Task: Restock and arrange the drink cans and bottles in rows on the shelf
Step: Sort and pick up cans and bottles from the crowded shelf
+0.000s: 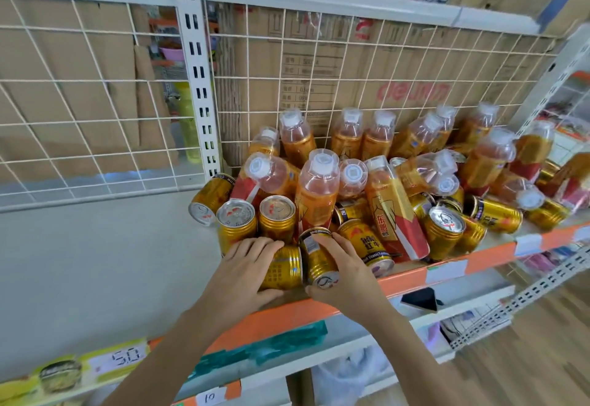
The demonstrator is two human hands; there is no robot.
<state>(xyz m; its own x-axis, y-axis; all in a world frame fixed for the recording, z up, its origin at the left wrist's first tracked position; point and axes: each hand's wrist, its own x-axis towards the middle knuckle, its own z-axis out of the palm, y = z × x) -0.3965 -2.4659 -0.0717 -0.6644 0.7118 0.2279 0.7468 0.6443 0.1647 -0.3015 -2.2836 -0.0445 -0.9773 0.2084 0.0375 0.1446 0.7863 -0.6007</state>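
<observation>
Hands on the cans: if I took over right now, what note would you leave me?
Left hand: lying over a gold metal drink can on its side at the shelf's front edge.
Right hand: wrapped around a second gold can, tipped.
Two gold cans standing upright sit just behind the hands.
Orange plastic bottles with clear caps and more gold cans are heaped on the right half of the white shelf.
Done: almost nothing in rows.
Left: stand the cans up, line up cans and bottles, fill the left half.
</observation>
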